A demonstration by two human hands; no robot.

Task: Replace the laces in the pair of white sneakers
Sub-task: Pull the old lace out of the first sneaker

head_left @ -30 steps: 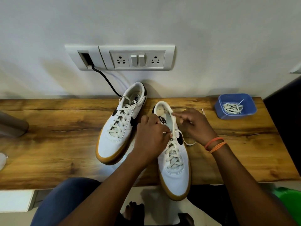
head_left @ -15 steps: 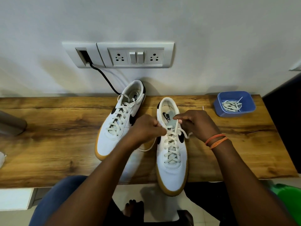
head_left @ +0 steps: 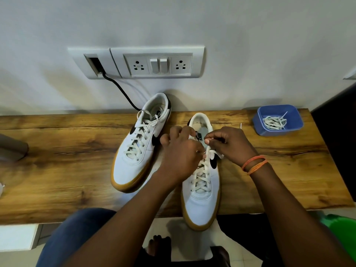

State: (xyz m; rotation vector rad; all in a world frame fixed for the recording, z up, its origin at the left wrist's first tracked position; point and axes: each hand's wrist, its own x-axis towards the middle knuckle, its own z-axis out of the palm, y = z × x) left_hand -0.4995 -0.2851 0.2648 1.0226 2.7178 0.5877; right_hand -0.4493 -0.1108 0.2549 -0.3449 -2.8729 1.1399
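Two white gum-soled sneakers on a wooden shelf (head_left: pixel 57 151) against a white wall. Right sneaker (head_left: pixel 201 199) lying lengthwise, toe poking out past the shelf's near edge, heel short of the wall. Left hand (head_left: pixel 180 153) curled over its upper eyelets, fingertips pinching the white lace (head_left: pixel 200 176) beside the tongue; right hand (head_left: pixel 229 144) just across from it, thumb and forefinger clamped on a strand of the same lace above the tongue, a small loop hanging below those fingers. Both hands nearly touching over the shoe's throat. Orange bands (head_left: pixel 254 164) on the right wrist. Left sneaker (head_left: pixel 138 151) just beyond the left knuckles, fully laced, angled with heel touching the wall and toe well inside the near edge; only a narrow gap between the two shoes. Blue plastic tub (head_left: pixel 260 124) holding a bundle of white laces (head_left: pixel 274 122) well to the right of the right fingers, close to the shelf's right end. Broad bare wood left of the left hand. Switch-and-socket panel (head_left: pixel 158 63) on the wall above the fingers, black cable (head_left: pixel 121 89) running down behind the left sneaker's heel.
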